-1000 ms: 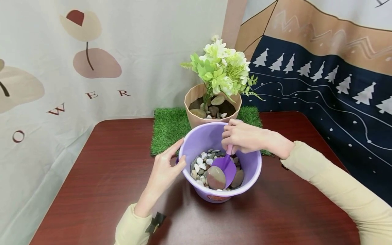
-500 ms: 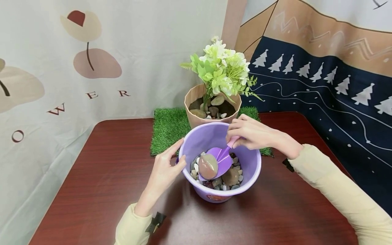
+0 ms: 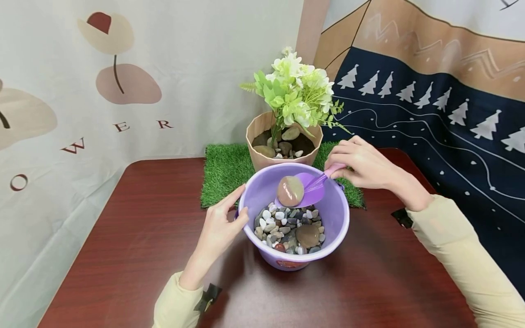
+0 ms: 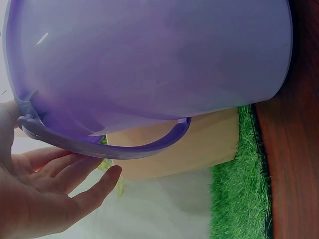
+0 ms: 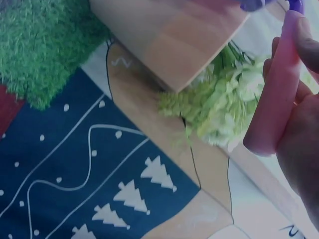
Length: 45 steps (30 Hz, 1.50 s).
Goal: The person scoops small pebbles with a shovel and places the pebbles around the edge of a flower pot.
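My right hand [image 3: 358,164] grips the pink handle of a purple toy shovel [image 3: 313,195], raised inside a lilac bucket [image 3: 342,228]. A large smooth stone [image 3: 290,191] rests on the shovel's blade. In the right wrist view, the pink handle [image 5: 279,84] lies against the fingers and thumb. My left hand [image 3: 219,225] holds the bucket's left rim, thumb over the edge and other fingers outside. In the left wrist view, those fingers [image 4: 75,174] lie beside the purple bucket handle [image 4: 129,150]. White, grey and brown pebbles [image 3: 283,228] and a big brown stone [image 3: 307,236] cover the bucket's bottom.
Behind the bucket stands a beige flowerpot [image 3: 262,161] with white-green flowers [image 3: 297,91], soil and several stones. It sits on an artificial grass mat [image 3: 225,173]. The dark red tabletop [image 3: 156,228] extends to both sides. Patterned cloths [image 3: 197,68] hang behind.
My right hand has moved up and right, lifting the shovel with the large stone off the pebbles and tilting its blade leftward. The left hand stays at the rim.
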### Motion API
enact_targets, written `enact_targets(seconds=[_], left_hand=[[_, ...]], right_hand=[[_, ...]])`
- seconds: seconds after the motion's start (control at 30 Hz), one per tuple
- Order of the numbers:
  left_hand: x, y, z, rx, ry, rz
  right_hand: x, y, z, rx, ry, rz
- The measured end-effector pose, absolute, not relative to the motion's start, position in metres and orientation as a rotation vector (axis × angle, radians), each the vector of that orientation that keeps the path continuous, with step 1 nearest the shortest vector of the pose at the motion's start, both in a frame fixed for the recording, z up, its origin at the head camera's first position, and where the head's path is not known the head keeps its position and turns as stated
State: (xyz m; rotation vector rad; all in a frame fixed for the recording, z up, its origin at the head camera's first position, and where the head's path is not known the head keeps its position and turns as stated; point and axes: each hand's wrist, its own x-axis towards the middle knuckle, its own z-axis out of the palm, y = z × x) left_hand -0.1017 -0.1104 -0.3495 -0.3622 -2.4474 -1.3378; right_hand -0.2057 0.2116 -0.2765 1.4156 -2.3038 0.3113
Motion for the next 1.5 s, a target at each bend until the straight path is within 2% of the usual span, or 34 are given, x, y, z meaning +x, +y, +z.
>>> enact_targets(seconds=[0.73, 1.5], left_hand=[[-0.101, -0.111, -0.35, -0.343, -2.456, -1.353], [-0.102, -0.111, -0.35, -0.361, -2.448, -1.339]], right_hand=[[-0.214, 0.257, -0.257, 1.0, -2.426, 0.146], [-0.226, 0.237, -0.234, 0.759, -2.511, -0.198]])
